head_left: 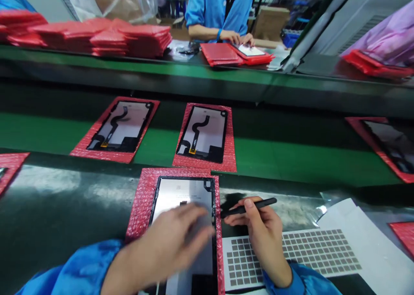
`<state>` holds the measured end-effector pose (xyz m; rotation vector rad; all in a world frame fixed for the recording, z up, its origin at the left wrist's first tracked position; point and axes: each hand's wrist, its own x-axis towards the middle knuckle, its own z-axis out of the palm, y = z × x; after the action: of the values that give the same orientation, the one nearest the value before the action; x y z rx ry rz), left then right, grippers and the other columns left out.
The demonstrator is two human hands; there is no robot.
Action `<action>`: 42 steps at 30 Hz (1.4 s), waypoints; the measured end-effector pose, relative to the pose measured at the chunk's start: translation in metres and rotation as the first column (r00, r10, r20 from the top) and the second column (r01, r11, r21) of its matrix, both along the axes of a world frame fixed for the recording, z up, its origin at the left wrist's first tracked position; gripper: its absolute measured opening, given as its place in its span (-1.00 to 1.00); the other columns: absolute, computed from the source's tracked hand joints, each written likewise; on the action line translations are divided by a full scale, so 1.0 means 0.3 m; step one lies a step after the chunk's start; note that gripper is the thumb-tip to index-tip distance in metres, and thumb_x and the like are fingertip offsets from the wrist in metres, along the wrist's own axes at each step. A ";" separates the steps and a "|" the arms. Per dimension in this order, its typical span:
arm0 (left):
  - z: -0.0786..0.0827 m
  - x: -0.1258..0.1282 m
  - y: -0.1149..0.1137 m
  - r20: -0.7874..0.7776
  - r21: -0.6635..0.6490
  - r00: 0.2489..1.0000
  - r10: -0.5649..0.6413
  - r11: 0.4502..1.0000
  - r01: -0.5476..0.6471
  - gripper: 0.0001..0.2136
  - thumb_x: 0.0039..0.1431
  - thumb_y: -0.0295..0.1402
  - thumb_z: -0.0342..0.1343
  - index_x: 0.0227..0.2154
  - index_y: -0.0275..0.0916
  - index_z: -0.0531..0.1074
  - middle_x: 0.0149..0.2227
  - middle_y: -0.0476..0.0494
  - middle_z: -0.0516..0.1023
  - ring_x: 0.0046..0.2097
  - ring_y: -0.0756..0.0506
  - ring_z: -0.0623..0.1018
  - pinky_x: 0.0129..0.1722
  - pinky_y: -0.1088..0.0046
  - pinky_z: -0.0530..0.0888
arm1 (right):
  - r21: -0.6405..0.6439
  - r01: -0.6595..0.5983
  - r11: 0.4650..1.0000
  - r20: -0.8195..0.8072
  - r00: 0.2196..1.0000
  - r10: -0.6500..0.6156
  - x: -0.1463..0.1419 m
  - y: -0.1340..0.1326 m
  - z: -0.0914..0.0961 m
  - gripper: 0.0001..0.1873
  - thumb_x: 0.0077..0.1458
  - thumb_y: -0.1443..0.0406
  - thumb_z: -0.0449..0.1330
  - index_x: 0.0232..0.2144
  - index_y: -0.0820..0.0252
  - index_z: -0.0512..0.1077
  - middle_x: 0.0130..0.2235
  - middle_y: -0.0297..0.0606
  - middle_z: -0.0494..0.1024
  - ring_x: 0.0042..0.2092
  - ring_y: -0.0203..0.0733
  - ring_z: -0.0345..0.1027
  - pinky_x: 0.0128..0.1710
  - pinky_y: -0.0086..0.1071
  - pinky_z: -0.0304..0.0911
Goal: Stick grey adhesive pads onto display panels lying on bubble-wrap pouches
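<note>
A tablet screen panel (203, 208), its pale back up and its border black, lies on a red bubble-wrap sleeve (139, 211) in front of me. Over the panel is my left hand (171, 239), blurred by motion, fingers and thumb apart, with nothing visible in it. It hides the panel's middle; whether it touches the panel I cannot tell. Just right of the sleeve, my right hand (263, 230) grips a slim black pen-like tool (267, 202) between thumb and fingers. Beneath that hand lies a white sheet with rows of small grey square stickers (318, 249).
Two similar panels (132, 122) (207, 127) lie on red sleeves on the green belt (278, 157) ahead. Another panel (394, 144) is at the far right. White papers (371, 234) lie to my right. Beyond the belt are stacked red sleeves (129, 38) and a co-worker's hands (237, 37).
</note>
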<state>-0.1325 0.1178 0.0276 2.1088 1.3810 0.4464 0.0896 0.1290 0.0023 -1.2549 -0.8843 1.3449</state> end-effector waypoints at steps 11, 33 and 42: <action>-0.038 -0.237 0.616 -0.139 -0.310 0.866 0.481 0.809 -0.499 -0.73 0.32 -0.17 0.24 -0.14 -0.30 0.52 -0.14 -0.09 0.57 -0.16 -0.14 0.59 -0.16 0.25 0.58 | 0.263 0.138 0.955 0.025 0.988 -0.149 0.157 -0.106 0.164 -0.77 0.20 0.12 0.41 -0.34 0.16 0.62 -0.43 -0.23 0.71 -0.52 -0.09 0.66 -0.53 -0.37 0.62; 0.205 -0.204 -0.123 0.604 -0.597 0.371 0.706 0.708 -0.376 -0.27 -0.12 -0.26 0.52 0.16 -0.03 0.38 -0.47 0.03 0.55 -0.52 -0.04 0.53 -0.59 0.59 0.47 | 0.098 -0.004 0.995 0.176 0.984 -0.013 0.189 -0.189 0.050 -0.57 0.12 -0.05 0.40 -0.33 0.22 0.55 -0.52 -0.18 0.70 -0.51 -0.09 0.65 -0.48 -0.35 0.61; -0.052 -0.264 -0.458 0.411 -0.630 0.527 0.744 0.650 -0.426 -0.52 0.20 -0.01 0.26 0.13 -0.02 0.42 -0.20 -0.18 0.66 -0.23 -0.28 0.68 -0.26 0.16 0.68 | 0.052 -0.199 0.979 0.302 0.937 0.175 0.129 -0.203 0.013 -0.63 0.19 0.00 0.36 -0.32 0.21 0.57 -0.40 -0.17 0.71 -0.41 -0.05 0.71 -0.40 -0.35 0.63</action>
<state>-0.2117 -0.0196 0.0118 0.8568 1.5441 0.9215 0.1284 0.0681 0.0063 -1.3557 -1.2845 1.2705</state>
